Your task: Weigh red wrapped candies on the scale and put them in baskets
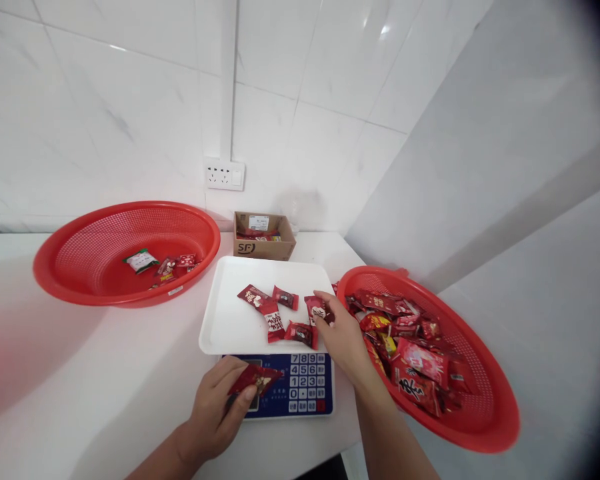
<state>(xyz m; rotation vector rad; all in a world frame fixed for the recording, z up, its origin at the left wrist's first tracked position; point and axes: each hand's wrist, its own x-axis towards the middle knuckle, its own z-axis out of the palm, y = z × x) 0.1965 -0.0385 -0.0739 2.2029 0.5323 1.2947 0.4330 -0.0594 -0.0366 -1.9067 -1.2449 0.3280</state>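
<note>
My left hand [217, 407] pinches a red packet [257, 380] in front of the blue keypad of a scale [307, 387]. On the scale's white tray [220, 293] lie several small red packets, among them one with white print [274, 323] and a darker one [285, 297]. At the tray's right edge, the fingers of my right hand [340, 330] are closed on another red packet [315, 309], partly covered by them.
A red basket [500, 427] at the right is full of red packets. The red basket [80, 233] at the left holds a few packets and a green-edged one [141, 261]. Behind the tray, a cardboard box [265, 249] holds packets against the tiled wall.
</note>
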